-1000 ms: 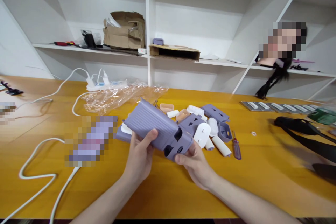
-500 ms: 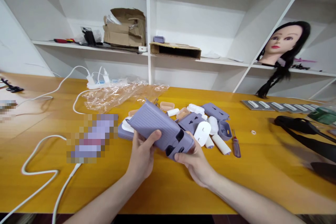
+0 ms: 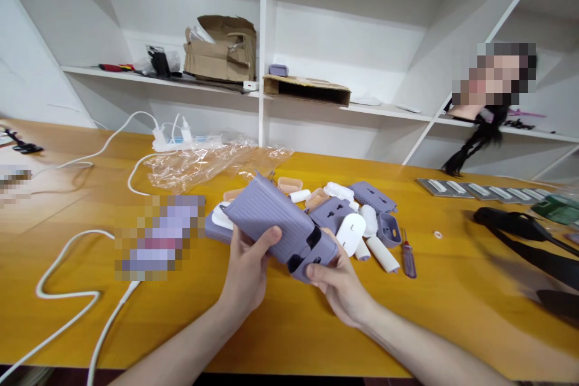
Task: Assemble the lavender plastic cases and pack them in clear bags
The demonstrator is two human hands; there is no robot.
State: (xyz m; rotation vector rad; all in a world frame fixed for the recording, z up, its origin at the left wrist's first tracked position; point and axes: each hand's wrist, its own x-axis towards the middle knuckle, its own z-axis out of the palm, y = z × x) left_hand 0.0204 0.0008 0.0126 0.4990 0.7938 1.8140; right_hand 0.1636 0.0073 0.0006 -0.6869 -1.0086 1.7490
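1. Housing of ribbed lilac plastic (image 3: 266, 217) is held tilted above the yellow wooden table (image 3: 280, 332) in the head view, clear of the surface.
2. Left hand (image 3: 246, 271) is closed around its long body; right hand (image 3: 341, 286) grips its slotted end between thumb and fingers.
3. Just beyond lie a lilac socket faceplate (image 3: 330, 214), white plastic pieces (image 3: 350, 233) and a screwdriver (image 3: 409, 256), which neither hand touches.
4. No brand or writing is legible.
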